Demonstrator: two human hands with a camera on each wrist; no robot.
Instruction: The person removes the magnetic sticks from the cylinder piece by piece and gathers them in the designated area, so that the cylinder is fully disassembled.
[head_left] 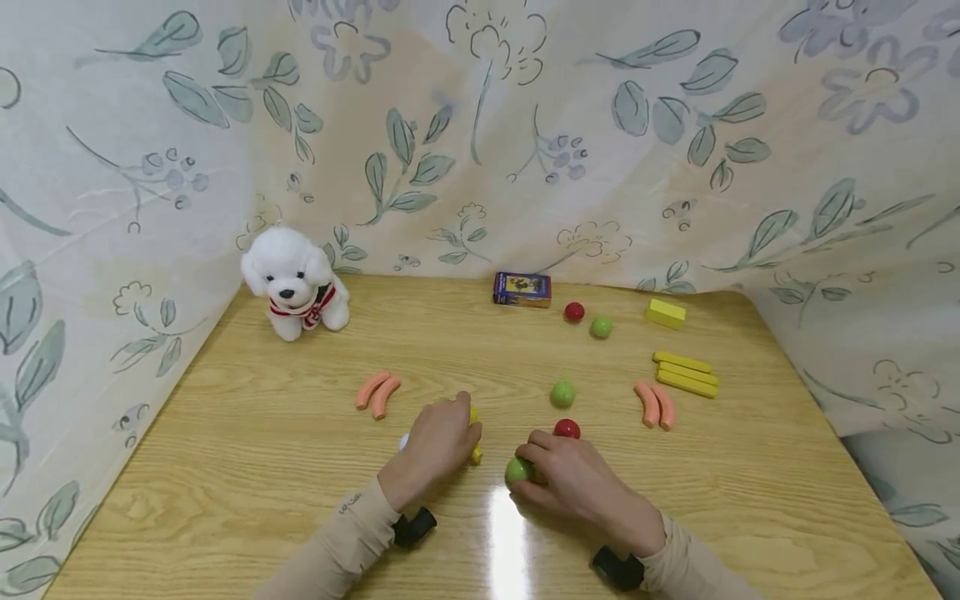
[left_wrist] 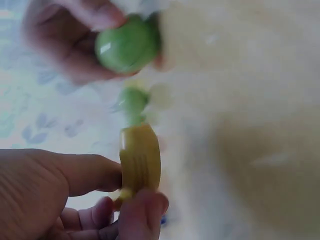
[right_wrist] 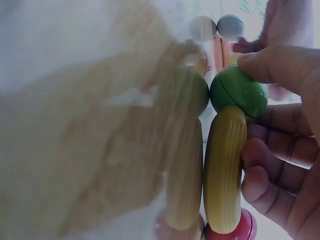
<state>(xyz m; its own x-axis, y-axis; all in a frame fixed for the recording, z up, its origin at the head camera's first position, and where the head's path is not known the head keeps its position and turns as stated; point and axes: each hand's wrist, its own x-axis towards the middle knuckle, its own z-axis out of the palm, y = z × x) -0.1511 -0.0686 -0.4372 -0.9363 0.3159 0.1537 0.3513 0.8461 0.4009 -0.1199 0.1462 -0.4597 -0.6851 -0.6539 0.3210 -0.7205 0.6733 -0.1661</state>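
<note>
My left hand [head_left: 438, 442] pinches a yellow toy banana [left_wrist: 141, 157] between thumb and fingers; in the head view it mostly hides that piece. My right hand [head_left: 573, 479] grips a green toy ball [right_wrist: 239, 93] that has a seam around it. By the curled fingers of that hand, a second yellow, ridged toy piece [right_wrist: 225, 170] touches the green ball in the right wrist view; the head view hides it. A red toy ball [head_left: 567, 428] is just beyond the right hand. A white ball [head_left: 403, 442], partly covered, shows beside the left hand. The left wrist view is blurred.
Another green ball [head_left: 563, 393] lies farther back. Pink curved pieces lie at left [head_left: 378, 395] and right [head_left: 655, 406], near yellow sticks [head_left: 686, 374]. Behind are a yellow block [head_left: 665, 313], small red [head_left: 574, 312] and green [head_left: 602, 327] balls, a card box [head_left: 522, 289] and a plush dog [head_left: 294, 283].
</note>
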